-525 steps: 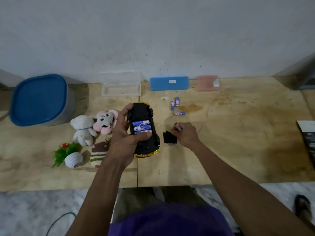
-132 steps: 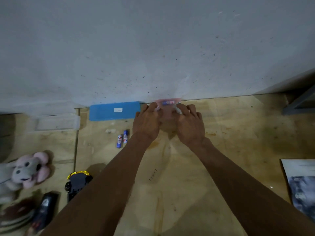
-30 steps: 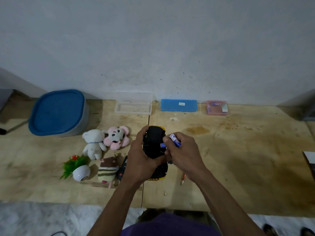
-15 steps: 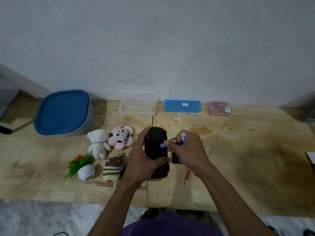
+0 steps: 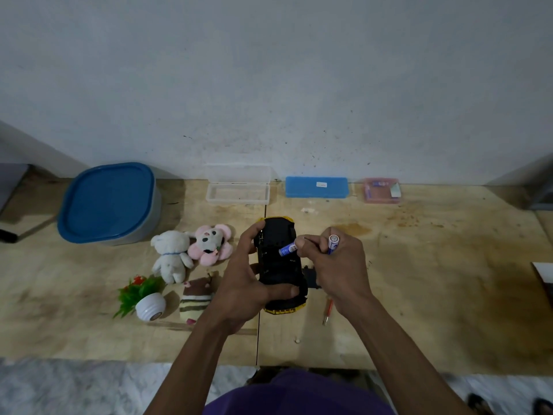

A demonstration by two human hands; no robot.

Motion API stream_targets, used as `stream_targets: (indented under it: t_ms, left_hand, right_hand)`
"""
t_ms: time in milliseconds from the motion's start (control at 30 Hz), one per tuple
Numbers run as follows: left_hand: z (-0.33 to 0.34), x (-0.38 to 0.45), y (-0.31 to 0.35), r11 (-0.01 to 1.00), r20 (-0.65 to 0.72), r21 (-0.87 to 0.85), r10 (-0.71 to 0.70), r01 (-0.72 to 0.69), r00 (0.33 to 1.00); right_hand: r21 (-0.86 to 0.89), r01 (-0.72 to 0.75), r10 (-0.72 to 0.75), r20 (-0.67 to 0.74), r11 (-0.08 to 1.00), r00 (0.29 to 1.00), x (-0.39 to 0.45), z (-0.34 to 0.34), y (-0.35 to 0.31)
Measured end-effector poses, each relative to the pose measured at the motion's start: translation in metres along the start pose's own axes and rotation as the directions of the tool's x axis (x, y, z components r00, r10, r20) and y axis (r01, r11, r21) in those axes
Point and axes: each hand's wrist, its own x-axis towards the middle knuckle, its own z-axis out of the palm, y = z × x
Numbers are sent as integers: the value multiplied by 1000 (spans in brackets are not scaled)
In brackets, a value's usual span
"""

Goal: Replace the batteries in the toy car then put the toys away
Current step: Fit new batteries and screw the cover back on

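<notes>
My left hand (image 5: 244, 280) grips the black and yellow toy car (image 5: 279, 266), held upside down over the wooden table (image 5: 419, 280). My right hand (image 5: 338, 265) pinches a blue battery (image 5: 288, 250) and points it into the car's underside; a second battery (image 5: 333, 242) sticks up between its fingers. The black battery cover (image 5: 312, 278) lies on the table just right of the car, partly hidden by my right hand. A small screwdriver (image 5: 327, 310) lies below it.
A white bear (image 5: 170, 254), pink plush (image 5: 211, 244), striped plush (image 5: 194, 299) and small potted plant (image 5: 143, 299) lie left of the car. At the back stand a blue-lidded tub (image 5: 109, 202), open clear box (image 5: 238, 190), blue case (image 5: 316, 187) and pink box (image 5: 381, 190).
The first battery's tip has gone lower toward the car's underside. The second battery has turned upright in my right hand. The left hand keeps its grip on the car.
</notes>
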Motion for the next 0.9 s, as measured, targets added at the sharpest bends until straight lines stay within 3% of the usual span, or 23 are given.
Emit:
stream_targets:
  t_ms: [200, 333, 467, 533, 633, 767, 900]
  left_hand:
    - [4, 3, 4, 999, -12, -50, 15, -15, 1000]
    - [7, 1, 6, 998, 0, -62, 19, -19, 1000]
    - [9, 0, 7, 998, -2, -54, 27, -27, 1000]
    - [8, -1, 7, 998, 0, -58, 28, -28, 1000]
    - [4, -2, 4, 998, 7, -65, 16, -16, 1000]
    - [-1, -4, -1, 995, 24, -99, 4, -2, 1000]
    - [1, -7, 1, 992, 42, -127, 14, -8, 999]
  right_hand:
    - [9, 50, -48, -144, 999, 988, -9, 1, 1]
    - [-107, 132, -152, -201, 985, 968, -13, 1, 4]
    - [-309, 308, -367, -155, 900, 917, -16, 2, 5]
    - [-340, 337, -394, -112, 878, 913, -15, 0, 2]
    - [-266, 215, -238, -56, 940, 970, -8, -6, -5]
    - [8, -39, 38, 78, 999, 996, 1, -12, -8]
    - [54, -115, 108, 116, 992, 987, 5, -11, -6]
